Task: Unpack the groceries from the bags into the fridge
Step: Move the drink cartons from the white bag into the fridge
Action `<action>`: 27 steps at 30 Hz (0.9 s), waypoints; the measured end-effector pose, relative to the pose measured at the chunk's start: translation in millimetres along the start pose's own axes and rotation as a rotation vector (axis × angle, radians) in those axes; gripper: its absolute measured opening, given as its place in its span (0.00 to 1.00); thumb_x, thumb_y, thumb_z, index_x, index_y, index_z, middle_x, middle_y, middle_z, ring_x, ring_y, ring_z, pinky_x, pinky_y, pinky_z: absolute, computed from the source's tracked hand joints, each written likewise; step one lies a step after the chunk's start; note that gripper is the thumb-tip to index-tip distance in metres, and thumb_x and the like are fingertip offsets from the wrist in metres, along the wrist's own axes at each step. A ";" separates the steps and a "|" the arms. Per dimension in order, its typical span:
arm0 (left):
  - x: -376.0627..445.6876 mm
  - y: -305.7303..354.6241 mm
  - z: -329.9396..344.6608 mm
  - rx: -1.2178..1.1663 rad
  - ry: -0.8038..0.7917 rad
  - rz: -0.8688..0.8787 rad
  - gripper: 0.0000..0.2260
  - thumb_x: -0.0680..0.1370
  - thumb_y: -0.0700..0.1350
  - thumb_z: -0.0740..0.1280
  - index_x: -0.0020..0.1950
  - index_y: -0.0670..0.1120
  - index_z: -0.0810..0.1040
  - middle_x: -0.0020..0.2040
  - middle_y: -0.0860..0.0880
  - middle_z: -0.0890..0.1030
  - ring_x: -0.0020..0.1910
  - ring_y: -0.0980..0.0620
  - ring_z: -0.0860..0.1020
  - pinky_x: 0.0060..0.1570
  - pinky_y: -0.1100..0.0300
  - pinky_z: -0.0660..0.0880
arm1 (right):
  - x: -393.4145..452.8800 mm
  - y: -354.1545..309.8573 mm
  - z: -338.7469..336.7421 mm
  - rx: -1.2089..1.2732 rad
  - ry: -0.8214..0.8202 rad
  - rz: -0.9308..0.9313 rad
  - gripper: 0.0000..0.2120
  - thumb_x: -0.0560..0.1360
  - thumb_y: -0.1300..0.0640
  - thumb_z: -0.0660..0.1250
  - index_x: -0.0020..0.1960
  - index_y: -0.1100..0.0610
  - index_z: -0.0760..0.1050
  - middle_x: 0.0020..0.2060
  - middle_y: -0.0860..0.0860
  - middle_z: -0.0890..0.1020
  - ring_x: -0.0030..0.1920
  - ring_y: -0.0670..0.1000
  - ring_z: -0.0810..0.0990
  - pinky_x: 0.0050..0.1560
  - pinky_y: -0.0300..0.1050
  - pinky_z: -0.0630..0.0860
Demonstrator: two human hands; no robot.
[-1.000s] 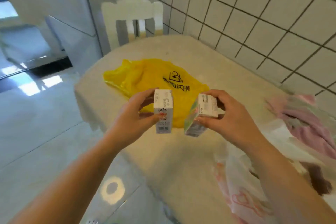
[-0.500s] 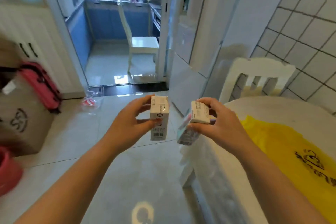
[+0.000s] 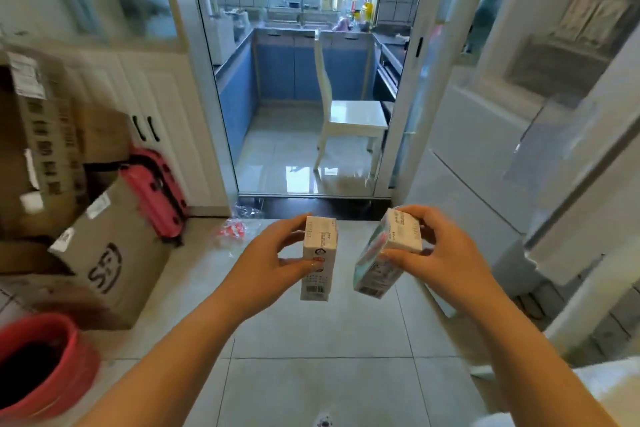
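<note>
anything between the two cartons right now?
No. In the head view, the left hand's carton and the right hand's carton are apart, with only floor tile showing in the gap.

Glossy tiles are seen on the floor (image 3: pixel 311 374); matt printed card on both cartons (image 3: pixel 318 260); rough brown cardboard on the boxes (image 3: pixel 110 253) at left.

Bare tiled floor (image 3: pixel 311 340) is seen ahead w/ open passage thru the doorway (image 3: pixel 311 149). Left side is blocked by cardboard boxes (image 3: pixel 107 260), pink suitcase (image 3: pixel 156 198) & red bucket (image 3: pixel 41 364). Right is walled off by the fridge (image 3: pixel 491 163); white chair (image 3: pixel 349 121) is stood past the doorway.
</note>
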State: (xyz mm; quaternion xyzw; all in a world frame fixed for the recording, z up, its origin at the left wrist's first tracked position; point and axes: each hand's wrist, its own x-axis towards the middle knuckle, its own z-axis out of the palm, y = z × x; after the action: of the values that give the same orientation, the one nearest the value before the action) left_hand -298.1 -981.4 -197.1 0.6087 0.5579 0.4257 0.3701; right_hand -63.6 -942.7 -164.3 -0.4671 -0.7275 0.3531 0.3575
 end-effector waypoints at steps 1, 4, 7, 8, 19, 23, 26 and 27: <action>25.6 0.6 -4.5 0.008 0.000 -0.004 0.26 0.73 0.39 0.70 0.57 0.68 0.66 0.56 0.67 0.71 0.53 0.74 0.71 0.45 0.71 0.76 | 24.9 3.2 -0.9 0.002 0.003 0.002 0.23 0.68 0.57 0.74 0.52 0.38 0.67 0.49 0.37 0.75 0.49 0.36 0.75 0.42 0.28 0.76; 94.5 2.2 -13.6 -0.001 0.021 0.012 0.27 0.73 0.39 0.71 0.56 0.69 0.66 0.58 0.65 0.72 0.53 0.75 0.70 0.46 0.71 0.76 | 91.2 11.6 -7.7 0.002 0.027 -0.004 0.23 0.68 0.57 0.74 0.52 0.38 0.67 0.48 0.36 0.74 0.48 0.33 0.75 0.42 0.29 0.77; 154.8 3.8 -17.8 0.005 0.011 0.029 0.26 0.73 0.39 0.71 0.56 0.69 0.66 0.57 0.65 0.73 0.53 0.72 0.72 0.45 0.71 0.77 | 146.9 20.5 -17.7 0.005 0.062 0.008 0.22 0.67 0.57 0.75 0.51 0.38 0.69 0.47 0.37 0.76 0.47 0.32 0.75 0.39 0.29 0.76; 177.3 3.5 -18.5 0.009 -0.003 0.038 0.26 0.73 0.40 0.71 0.56 0.69 0.66 0.56 0.67 0.72 0.52 0.71 0.72 0.44 0.70 0.77 | 165.9 25.8 -22.3 0.004 0.080 0.015 0.21 0.67 0.57 0.75 0.51 0.38 0.70 0.47 0.37 0.77 0.47 0.31 0.75 0.39 0.28 0.75; 460.2 -11.2 3.5 -0.061 -0.241 0.253 0.25 0.73 0.39 0.70 0.59 0.65 0.67 0.52 0.70 0.72 0.50 0.74 0.71 0.38 0.76 0.73 | 350.4 88.8 -71.3 -0.185 0.364 0.143 0.19 0.66 0.50 0.74 0.50 0.36 0.68 0.46 0.34 0.76 0.50 0.36 0.76 0.40 0.28 0.75; 574.5 7.2 17.7 -0.079 -0.365 0.317 0.25 0.73 0.40 0.71 0.62 0.64 0.68 0.53 0.70 0.74 0.53 0.68 0.73 0.43 0.68 0.76 | 414.1 97.4 -107.4 -0.208 0.487 0.226 0.21 0.67 0.52 0.75 0.53 0.37 0.70 0.47 0.36 0.77 0.50 0.36 0.77 0.41 0.27 0.75; 650.0 36.0 38.4 -0.118 -0.486 0.378 0.27 0.72 0.39 0.72 0.55 0.69 0.68 0.51 0.69 0.77 0.52 0.71 0.75 0.47 0.67 0.77 | 452.9 100.7 -142.3 -0.249 0.623 0.270 0.23 0.67 0.52 0.74 0.58 0.40 0.71 0.48 0.35 0.76 0.50 0.34 0.76 0.41 0.28 0.75; 668.2 45.5 47.6 -0.136 -0.520 0.403 0.27 0.72 0.38 0.72 0.55 0.68 0.68 0.51 0.68 0.77 0.52 0.72 0.75 0.46 0.69 0.77 | 461.7 101.8 -152.1 -0.260 0.663 0.280 0.22 0.67 0.52 0.74 0.57 0.40 0.71 0.48 0.35 0.76 0.50 0.33 0.75 0.41 0.28 0.75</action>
State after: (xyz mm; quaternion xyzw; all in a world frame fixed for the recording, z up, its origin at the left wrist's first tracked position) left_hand -227.2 -320.5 -102.0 0.7689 0.2836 0.3571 0.4481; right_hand -33.0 -453.0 -87.6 -0.6924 -0.5401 0.1333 0.4595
